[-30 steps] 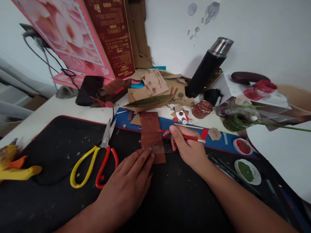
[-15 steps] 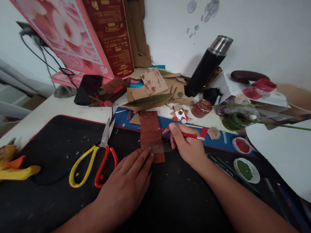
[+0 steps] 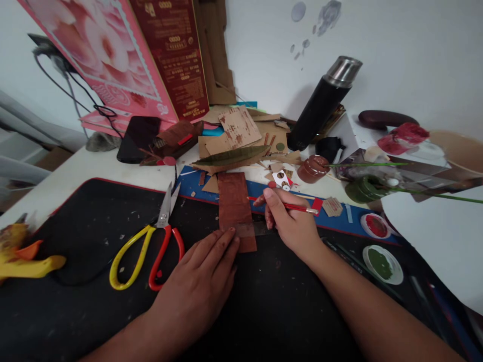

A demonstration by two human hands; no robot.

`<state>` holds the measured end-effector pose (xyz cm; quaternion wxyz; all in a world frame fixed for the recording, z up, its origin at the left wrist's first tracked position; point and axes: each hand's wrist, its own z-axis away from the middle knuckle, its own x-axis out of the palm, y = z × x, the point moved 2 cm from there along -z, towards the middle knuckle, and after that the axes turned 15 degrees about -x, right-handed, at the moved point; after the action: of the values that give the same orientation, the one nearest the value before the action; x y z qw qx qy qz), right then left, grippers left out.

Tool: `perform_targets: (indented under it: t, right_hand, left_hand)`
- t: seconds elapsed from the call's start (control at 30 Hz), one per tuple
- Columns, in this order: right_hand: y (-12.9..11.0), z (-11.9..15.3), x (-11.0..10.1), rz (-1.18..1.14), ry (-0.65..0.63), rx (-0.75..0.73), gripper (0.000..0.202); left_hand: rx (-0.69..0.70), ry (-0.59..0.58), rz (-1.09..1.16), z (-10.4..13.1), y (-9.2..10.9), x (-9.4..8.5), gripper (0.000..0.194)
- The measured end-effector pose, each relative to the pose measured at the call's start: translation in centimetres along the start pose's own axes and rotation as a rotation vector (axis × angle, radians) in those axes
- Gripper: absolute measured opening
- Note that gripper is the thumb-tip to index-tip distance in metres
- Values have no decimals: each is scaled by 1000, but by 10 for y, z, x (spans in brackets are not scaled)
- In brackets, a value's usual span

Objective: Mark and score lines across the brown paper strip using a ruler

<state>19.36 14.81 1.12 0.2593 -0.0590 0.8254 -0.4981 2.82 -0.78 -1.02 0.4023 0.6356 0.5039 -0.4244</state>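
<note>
A brown painted strip (image 3: pixel 233 198) lies upright in view on the black mat, and a clear ruler (image 3: pixel 260 229) crosses its lower part. My left hand (image 3: pixel 202 269) rests flat, its fingertips pressing on the ruler's left end and the strip's edge. Between the fingers of my right hand (image 3: pixel 292 221) is a red pencil (image 3: pixel 294 206), its tip near the strip's right edge. Brown stains mark some right fingertips. Left of my left hand, scissors (image 3: pixel 164 216) with one yellow and one red handle lie with their blades slightly apart.
Cardboard scraps (image 3: pixel 239 125), a long green leaf shape (image 3: pixel 230 157) and a black flask (image 3: pixel 320 103) stand or lie behind. To the right are brown (image 3: pixel 313 169) and green (image 3: pixel 362 189) paint jars and small paint lids (image 3: pixel 383 265). A phone (image 3: pixel 138 138) lies back left.
The view has shifted very slightly. Both hands keep almost the same pose, with the pencil tip still by the strip's right edge.
</note>
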Motion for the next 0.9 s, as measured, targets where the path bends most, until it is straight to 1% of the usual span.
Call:
perform_targets:
  t: [0.13, 0.27, 0.43, 0.57, 0.7, 0.9]
  right_hand:
    - [-2, 2, 1, -23, 16, 3, 42]
    - [-10, 4, 6, -140, 29, 53, 44]
    - [-20, 9, 18, -261, -78, 85, 46]
    - [-17, 14, 24, -270, -172, 73, 45]
    - [-12, 16, 26, -279, -192, 87, 45]
    - [-12, 14, 28, -246, -221, 64, 47]
  left_hand:
    - [-1, 11, 7, -1, 1, 0, 41]
    - [-12, 21, 40, -1, 1, -2, 41]
    - [-20, 42, 54, -2, 0, -2, 40]
    - [-16, 49, 63, -4, 0, -3, 40]
    - [6, 56, 38, -5, 1, -4, 39]
    - [23, 67, 39, -6, 1, -5, 39]
